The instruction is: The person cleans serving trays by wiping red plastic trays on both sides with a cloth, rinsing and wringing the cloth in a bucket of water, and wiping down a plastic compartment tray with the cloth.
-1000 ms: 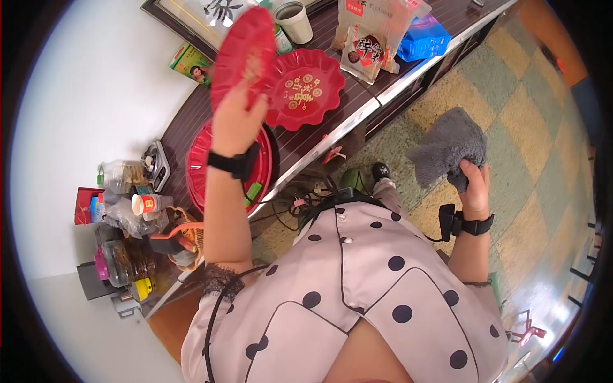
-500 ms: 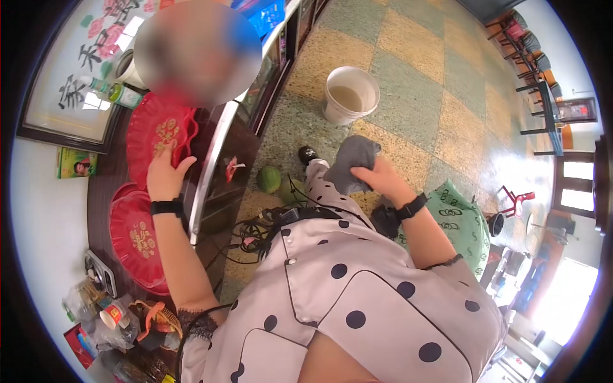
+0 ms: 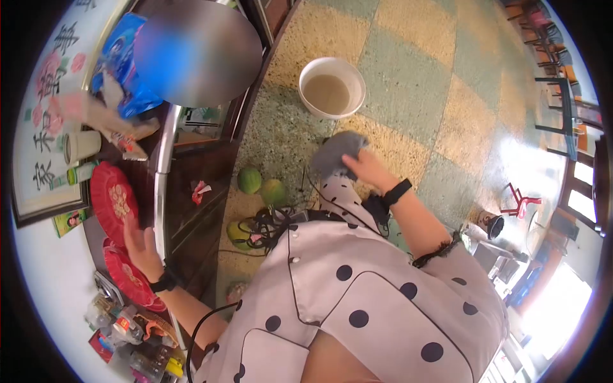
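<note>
Here, red plates [image 3: 113,191] are set on the counter [image 3: 148,191]. Beside them the left hand [image 3: 144,252] is held with its fingers spread, released; whether a plate is touched cannot be told. Farther right, melons [image 3: 249,180] are seen on the floor [image 3: 408,70], then a bucket [image 3: 341,68] of cloudy liquid [image 3: 326,94]. A cloth [image 3: 333,155], nearer than the bucket, is grasped by the right hand [image 3: 371,170].

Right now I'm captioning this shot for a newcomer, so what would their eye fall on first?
Probably the red plates with gold markings, on the dark counter at the left of the view, the left hand spread open by them. Next comes the white bucket of cloudy liquid on the checkered floor, upper middle. Just below it in the view, the right hand grips a grey cloth.
</note>
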A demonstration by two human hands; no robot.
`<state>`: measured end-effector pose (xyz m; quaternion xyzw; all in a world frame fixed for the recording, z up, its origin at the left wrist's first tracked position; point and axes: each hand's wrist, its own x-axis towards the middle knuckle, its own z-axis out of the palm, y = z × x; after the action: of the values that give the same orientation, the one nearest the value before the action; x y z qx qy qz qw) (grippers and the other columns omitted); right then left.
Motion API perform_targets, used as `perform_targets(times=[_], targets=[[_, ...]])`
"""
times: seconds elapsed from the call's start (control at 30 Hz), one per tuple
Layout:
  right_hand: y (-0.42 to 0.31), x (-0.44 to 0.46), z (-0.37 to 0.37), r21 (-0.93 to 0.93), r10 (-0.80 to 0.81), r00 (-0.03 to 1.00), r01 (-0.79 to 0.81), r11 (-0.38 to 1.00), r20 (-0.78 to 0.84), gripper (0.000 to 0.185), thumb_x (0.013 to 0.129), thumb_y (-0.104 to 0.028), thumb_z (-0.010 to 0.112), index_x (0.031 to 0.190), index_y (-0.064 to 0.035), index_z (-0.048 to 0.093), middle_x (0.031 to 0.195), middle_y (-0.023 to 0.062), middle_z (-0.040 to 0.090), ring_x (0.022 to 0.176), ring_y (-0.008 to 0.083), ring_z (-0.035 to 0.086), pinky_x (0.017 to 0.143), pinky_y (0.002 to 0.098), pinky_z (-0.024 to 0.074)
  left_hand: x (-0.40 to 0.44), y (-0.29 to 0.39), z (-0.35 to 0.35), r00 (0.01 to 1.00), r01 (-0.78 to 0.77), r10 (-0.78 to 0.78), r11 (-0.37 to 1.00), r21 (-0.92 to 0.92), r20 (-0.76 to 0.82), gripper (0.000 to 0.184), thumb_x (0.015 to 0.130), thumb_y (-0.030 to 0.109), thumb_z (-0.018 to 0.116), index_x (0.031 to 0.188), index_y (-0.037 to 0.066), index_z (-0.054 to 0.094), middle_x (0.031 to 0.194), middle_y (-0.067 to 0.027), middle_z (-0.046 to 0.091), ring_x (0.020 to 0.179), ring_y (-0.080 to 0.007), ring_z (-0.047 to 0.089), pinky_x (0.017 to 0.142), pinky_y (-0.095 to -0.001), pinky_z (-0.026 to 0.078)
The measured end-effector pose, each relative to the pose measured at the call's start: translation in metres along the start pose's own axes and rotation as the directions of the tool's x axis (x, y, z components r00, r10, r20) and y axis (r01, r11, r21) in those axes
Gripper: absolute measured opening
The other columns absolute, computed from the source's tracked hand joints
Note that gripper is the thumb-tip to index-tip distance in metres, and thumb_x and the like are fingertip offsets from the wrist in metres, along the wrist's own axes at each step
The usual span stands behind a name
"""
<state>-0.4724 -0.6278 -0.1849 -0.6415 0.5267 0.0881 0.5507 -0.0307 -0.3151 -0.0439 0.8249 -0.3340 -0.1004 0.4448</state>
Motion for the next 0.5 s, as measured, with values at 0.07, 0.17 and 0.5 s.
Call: perform_targets(times=[0.07, 0.17, 0.5], targets=[[0.03, 0.015, -0.028, -0.108, -0.019, 0.988, 0.002, 0.994, -0.152, 0.047, 0.089, -0.033, 0.06, 0.109, 0.0094, 0.056, 0.095, 0.0263, 0.065, 0.089, 0.0394, 0.064, 0.076, 0.0444, 0.0494, 0.003, 0.039, 0.05, 0.971, 0.141, -0.131, 0.989, -0.035, 0.198, 0.054, 0.086, -0.004, 0.059, 0.137, -0.002, 0.043, 0.139, -0.0146, 0.048, 0.128, -0.0219, 0.047, 0.107, -0.0358, 0.035], [0.053, 0.048, -0.076, 0.097, 0.096, 0.942, -0.068, 0.993, -0.32, 0.036, 0.089, -0.023, 0.064, 0.112, 0.003, 0.06, 0.098, 0.0179, 0.067, 0.087, 0.0241, 0.065, 0.075, 0.0354, 0.0506, 0.021, 0.086, 0.125, 0.829, 0.214, -0.185, 0.977, 0.006, 0.527, 0.05, 0.088, -0.004, 0.054, 0.137, 0.001, 0.044, 0.134, -0.0145, 0.052, 0.124, -0.0215, 0.05, 0.105, -0.0331, 0.037], [0.05, 0.145, -0.124, -0.2, 0.043, 0.972, -0.09, 0.976, -0.23, 0.038, 0.087, -0.027, 0.062, 0.103, 0.0075, 0.058, 0.096, 0.0278, 0.064, 0.092, 0.0416, 0.063, 0.079, 0.0462, 0.0501, 0.092, 0.087, 0.312, 0.471, 0.381, -0.154, 0.924, -0.043, 0.868, 0.042, 0.088, 0.001, 0.061, 0.129, 0.001, 0.052, 0.121, -0.0127, 0.061, 0.114, -0.0192, 0.058, 0.096, -0.0302, 0.046]])
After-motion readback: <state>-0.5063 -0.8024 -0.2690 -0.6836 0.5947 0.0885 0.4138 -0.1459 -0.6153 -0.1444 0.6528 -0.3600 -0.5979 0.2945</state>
